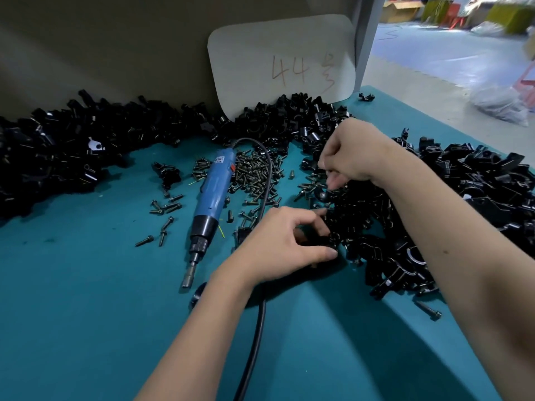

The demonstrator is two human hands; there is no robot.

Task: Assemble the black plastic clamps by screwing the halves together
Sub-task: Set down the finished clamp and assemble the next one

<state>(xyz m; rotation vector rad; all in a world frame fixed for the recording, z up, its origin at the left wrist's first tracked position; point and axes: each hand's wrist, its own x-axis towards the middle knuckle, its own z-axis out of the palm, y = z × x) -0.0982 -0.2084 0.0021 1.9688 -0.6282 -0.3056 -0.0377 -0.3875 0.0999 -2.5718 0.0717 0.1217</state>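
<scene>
My left hand (pixel 285 241) grips a black plastic clamp piece (pixel 324 243) between thumb and curled fingers, at the near edge of the right-hand pile of clamp halves (pixel 451 198). My right hand (pixel 351 153) hovers farther back with fingers curled down and pinching at the small screws (pixel 311 185) beside that pile; what it pinches is hidden. A loose heap of dark screws (pixel 253 172) lies in the middle of the teal table (pixel 86 299).
A blue electric screwdriver (pixel 210 198) lies left of my hands, its black cable (pixel 257 328) running toward me under my left arm. More black clamp parts (pixel 58 149) heap along the back left. A white card (pixel 285 62) marked 44 leans on the wall.
</scene>
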